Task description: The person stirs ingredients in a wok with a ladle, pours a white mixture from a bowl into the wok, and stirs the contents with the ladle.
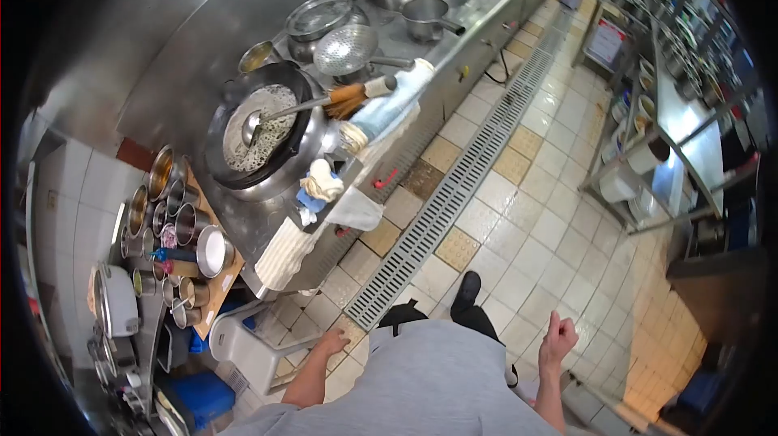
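My left hand [331, 343] hangs beside a white plastic stool [247, 351], its fingers loosely apart with nothing visible in them. Whether it touches the stool's edge I cannot tell. On my other side, my right hand [557, 339] is raised in a loose fist, thumb up, over the tiled floor; I see nothing in it. Ahead to the left, a wok [223, 132] sits on the range with pale, bubbly contents. A ladle [253, 128] rests in it, its wooden handle pointing right. A perforated strainer [344, 50] lies behind, near a lidded pot [324, 19].
Folded cloths [389, 116] lie along the range's front edge. A metal floor drain [454, 209] runs beside the range. Several metal containers [190, 224] crowd a board at left, near a rice cooker [117, 302]. Steel shelving [689, 140] stands on the right.
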{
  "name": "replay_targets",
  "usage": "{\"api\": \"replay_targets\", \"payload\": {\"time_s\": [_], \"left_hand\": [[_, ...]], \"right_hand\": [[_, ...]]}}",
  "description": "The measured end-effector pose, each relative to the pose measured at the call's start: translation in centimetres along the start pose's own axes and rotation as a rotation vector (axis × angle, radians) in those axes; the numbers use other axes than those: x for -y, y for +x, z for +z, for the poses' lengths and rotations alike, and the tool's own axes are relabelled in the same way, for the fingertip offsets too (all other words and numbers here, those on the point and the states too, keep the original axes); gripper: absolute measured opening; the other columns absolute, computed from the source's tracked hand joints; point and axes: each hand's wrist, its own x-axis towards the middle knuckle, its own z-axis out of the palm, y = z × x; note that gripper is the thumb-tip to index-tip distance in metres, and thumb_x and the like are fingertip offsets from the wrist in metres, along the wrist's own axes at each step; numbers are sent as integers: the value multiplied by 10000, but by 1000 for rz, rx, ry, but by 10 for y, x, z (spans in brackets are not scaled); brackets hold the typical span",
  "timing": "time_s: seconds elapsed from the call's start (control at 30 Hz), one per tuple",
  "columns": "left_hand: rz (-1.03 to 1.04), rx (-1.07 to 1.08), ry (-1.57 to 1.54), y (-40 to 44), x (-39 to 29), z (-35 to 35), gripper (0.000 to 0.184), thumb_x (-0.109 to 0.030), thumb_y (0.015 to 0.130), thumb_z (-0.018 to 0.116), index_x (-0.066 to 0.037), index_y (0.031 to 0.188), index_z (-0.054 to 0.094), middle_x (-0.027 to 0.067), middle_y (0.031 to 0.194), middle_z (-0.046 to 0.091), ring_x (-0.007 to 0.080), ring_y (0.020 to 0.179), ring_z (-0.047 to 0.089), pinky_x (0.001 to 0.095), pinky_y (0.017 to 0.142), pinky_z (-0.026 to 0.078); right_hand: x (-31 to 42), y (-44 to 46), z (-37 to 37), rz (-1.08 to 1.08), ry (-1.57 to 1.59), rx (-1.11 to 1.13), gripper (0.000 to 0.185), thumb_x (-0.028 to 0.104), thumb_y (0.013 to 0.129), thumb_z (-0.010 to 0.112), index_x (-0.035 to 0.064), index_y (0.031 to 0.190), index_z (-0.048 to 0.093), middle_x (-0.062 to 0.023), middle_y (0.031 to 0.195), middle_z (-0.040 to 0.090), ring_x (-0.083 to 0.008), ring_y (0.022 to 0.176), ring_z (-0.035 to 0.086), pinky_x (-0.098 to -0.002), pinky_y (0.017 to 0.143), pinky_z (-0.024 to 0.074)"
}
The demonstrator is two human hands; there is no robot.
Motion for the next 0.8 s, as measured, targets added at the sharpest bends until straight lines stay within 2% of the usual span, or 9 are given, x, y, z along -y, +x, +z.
{"api": "replay_targets", "payload": {"time_s": [0.07,0.23,0.33,0.43,0.5,0.6,0.63,0.73,0.8], "left_hand": [[-38,-9,-84,-18,-25,-2,564,-359,754,646,-62,1224,553,196,1204,567,319,1130,537,380,959,422],[-76,-51,-301,-25,-72,6,563,-362,757,648,-56,1220,556,193,1199,572,315,1118,545,379,952,426],[-101,-113,-436,-9,-86,17,554,-357,754,654,-44,1202,564,193,1129,610,316,1061,579,378,916,451],[-112,-241,-559,6,-84,42,527,-346,743,667,-27,1154,584,184,947,667,313,935,632,371,859,484],[-171,-264,-695,5,-85,59,520,-338,736,679,-25,1141,589,178,935,670,310,923,635,362,852,489],[-300,-338,-840,-4,-87,87,517,-335,735,686,-28,1139,588,179,934,670,310,922,635,364,847,492],[-355,-379,-880,-9,-91,94,516,-334,735,688,-29,1139,589,180,933,669,310,920,635,366,844,493],[-536,-427,-1006,-36,-118,109,515,-336,736,692,-27,1135,590,187,933,667,312,918,634,375,831,496],[-643,-505,-1099,-48,-141,135,520,-328,724,699,-20,1129,589,196,918,666,313,911,635,380,815,496]], "right_hand": [[26,59,29,-231,-15,51,440,84,879,601,29,555,309,-8,464,276,-73,470,224,-296,414,178],[102,160,118,-457,128,242,435,113,915,548,25,565,306,-21,466,257,-77,466,216,-306,415,174],[145,176,179,-548,155,337,424,130,941,497,40,572,309,-13,469,274,-80,458,235,-303,416,188],[181,170,235,-597,178,435,397,158,963,446,41,597,342,-15,470,310,-97,439,274,-302,414,224],[202,160,267,-606,294,567,380,204,988,387,40,645,367,16,535,354,-77,504,307,-271,451,247],[232,160,310,-720,254,716,351,201,993,355,36,685,385,-6,580,394,-87,537,344,-267,476,276],[234,165,329,-742,245,734,258,141,980,387,13,770,465,-34,673,448,-94,611,385,-254,534,331],[280,172,377,-859,257,878,88,44,933,458,-12,912,522,-83,798,502,-130,677,438,-260,605,380],[311,186,413,-1226,96,930,166,-41,843,537,-20,1007,541,-148,879,559,-273,762,533,-349,710,435]]}}
